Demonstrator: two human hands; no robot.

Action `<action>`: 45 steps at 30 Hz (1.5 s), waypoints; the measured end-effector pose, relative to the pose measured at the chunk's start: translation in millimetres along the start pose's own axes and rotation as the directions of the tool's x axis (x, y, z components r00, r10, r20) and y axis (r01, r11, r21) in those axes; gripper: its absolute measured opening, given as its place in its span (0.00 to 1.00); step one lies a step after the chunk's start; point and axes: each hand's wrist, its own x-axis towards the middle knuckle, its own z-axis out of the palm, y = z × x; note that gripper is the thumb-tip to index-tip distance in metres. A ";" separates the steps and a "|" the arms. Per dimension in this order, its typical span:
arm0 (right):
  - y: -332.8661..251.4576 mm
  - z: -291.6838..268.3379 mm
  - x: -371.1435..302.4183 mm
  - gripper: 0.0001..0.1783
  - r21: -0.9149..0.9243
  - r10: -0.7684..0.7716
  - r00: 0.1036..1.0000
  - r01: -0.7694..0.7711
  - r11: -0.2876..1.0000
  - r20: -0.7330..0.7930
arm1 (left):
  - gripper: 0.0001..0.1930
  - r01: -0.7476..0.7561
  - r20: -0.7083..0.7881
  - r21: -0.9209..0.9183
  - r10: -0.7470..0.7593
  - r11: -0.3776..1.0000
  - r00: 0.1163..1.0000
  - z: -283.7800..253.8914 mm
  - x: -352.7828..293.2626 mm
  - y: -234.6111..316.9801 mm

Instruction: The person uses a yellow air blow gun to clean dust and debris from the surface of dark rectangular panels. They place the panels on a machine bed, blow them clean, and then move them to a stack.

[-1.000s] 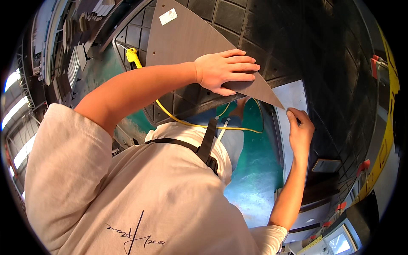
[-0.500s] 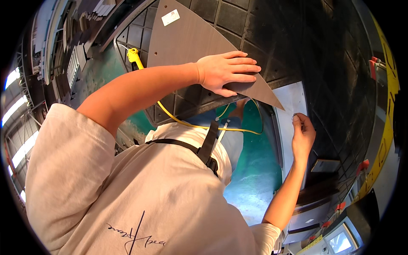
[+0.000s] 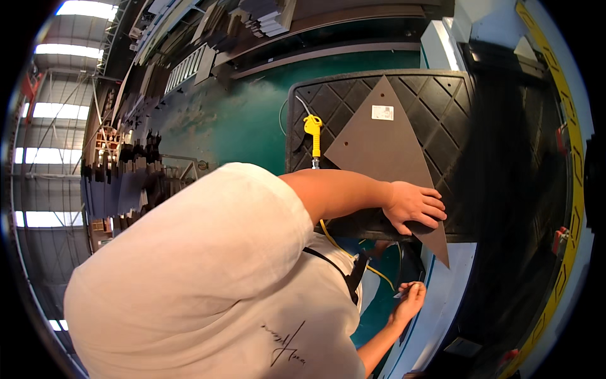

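Observation:
A triangular grey-brown panel [image 3: 386, 148] lies on a black ribbed mat [image 3: 341, 90]. It carries a white label [image 3: 382, 113] and two small holes near its far edge. My left hand [image 3: 415, 205] rests flat on the panel near its narrow pointed end, fingers stretched out, the thumb by its edge. Past that point, below the mat's near edge, my right hand [image 3: 409, 302] is closed in a pinch. A small, thin, pale piece shows at its fingertips, too small to name.
A yellow air blow gun [image 3: 313, 129] lies on the mat's left side, its yellow hose [image 3: 379, 275] running down past my waist. A pale blue-white ledge [image 3: 449, 287] lies right of my right hand. A yellow marked strip [image 3: 573, 189] curves along the far right. Stacked boards [image 3: 262, 18] stand behind.
The whole view has swung, showing more floor and stacks. My left hand stays flat on the panel. My right hand has moved back from the panel's tip, and a thin piece now shows in it.

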 end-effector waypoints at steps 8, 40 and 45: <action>20.8 -4.1 -55.8 0.10 -0.089 0.103 0.968 -0.126 0.988 -0.228 | 0.21 0.438 -0.273 0.391 -0.353 0.809 0.895 90.5 59.9 80.1; 3.4 17.4 -47.4 0.11 0.052 -0.136 0.878 0.180 0.982 -0.459 | 0.19 -0.085 0.369 -0.086 0.111 0.993 0.923 40.3 112.7 33.2; -9.3 21.3 -29.4 0.12 -0.253 -0.343 0.784 0.243 0.937 -0.517 | 0.26 0.152 -0.051 0.046 -0.150 0.987 0.987 32.1 100.8 -17.3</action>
